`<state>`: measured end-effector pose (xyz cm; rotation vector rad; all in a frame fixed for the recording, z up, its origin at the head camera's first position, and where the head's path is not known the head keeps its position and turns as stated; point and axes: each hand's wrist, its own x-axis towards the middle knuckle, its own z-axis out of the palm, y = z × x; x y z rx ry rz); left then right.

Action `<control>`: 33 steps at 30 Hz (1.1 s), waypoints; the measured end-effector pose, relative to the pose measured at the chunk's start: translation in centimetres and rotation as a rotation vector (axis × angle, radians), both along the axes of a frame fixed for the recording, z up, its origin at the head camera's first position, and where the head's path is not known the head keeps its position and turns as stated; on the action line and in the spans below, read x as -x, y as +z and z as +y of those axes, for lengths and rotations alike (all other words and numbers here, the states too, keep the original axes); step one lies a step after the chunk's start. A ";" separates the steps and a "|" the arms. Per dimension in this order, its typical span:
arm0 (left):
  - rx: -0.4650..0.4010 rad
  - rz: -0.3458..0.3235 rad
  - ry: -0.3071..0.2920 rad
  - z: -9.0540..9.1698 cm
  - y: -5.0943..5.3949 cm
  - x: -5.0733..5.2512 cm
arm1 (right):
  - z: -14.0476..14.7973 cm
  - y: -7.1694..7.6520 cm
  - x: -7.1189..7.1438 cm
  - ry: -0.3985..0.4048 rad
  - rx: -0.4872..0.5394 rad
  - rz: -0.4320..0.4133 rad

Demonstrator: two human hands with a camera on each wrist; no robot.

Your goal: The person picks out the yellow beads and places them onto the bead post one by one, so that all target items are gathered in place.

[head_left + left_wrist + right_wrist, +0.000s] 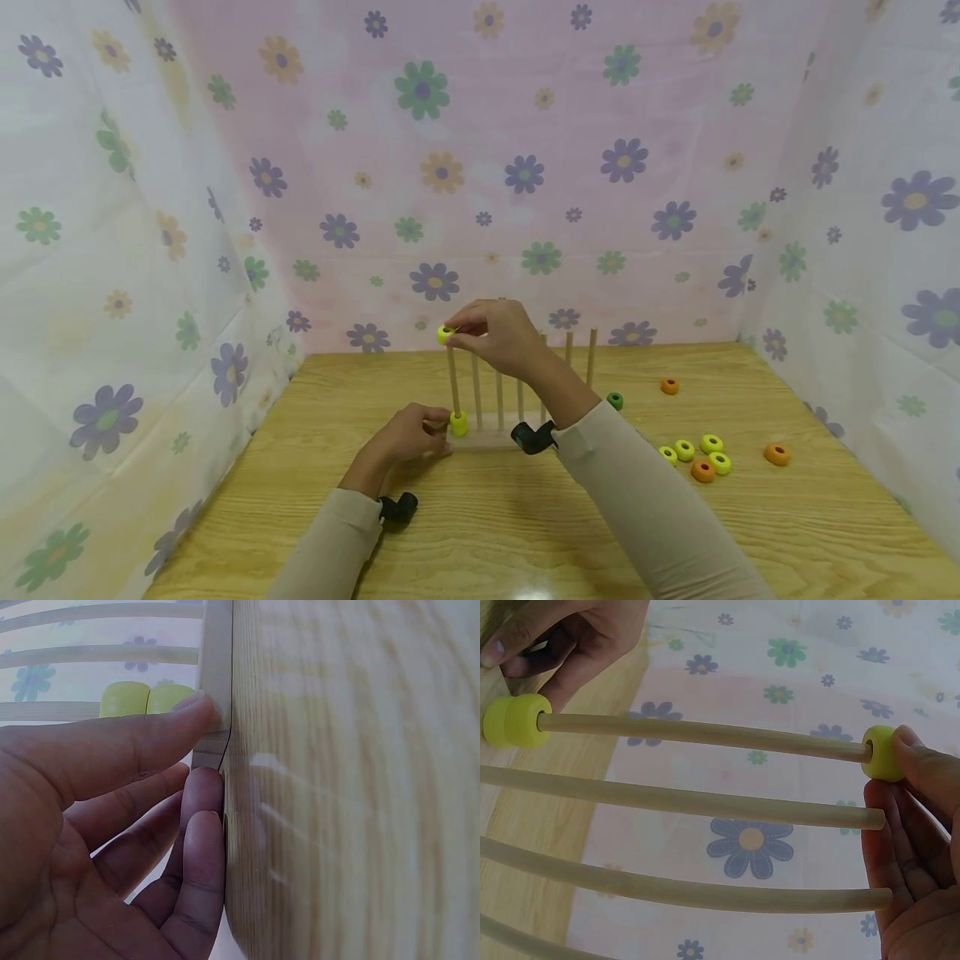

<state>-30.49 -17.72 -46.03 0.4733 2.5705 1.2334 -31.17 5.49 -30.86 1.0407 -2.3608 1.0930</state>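
Beige sleeves (660,500) above wood-grain table (472,533), peg rack (487,439), flowered cloth (480,125) behind.

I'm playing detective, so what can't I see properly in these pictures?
- Head view: the right hand hides the tops of some pegs and part of the yellow ring it pinches.
- Head view: the right sleeve covers anything behind it.
- Left wrist view: the left edge cuts off the pegs' tips.
- Right wrist view: the bottom edge cuts off the lowest peg.
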 end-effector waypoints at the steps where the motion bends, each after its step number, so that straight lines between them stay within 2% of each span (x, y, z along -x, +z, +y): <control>1: -0.001 0.001 0.000 0.0 0.0 0.0 | 0.0 0.0 0.0 -0.002 0.000 -0.002; 20: -0.017 -0.012 0.014 0.0 -0.2 0.2 | 0.2 -0.2 -0.2 -0.007 -0.021 0.007; 33: -0.021 -0.005 0.004 -0.1 -0.1 0.1 | 0.2 -0.2 -0.1 -0.011 -0.031 0.044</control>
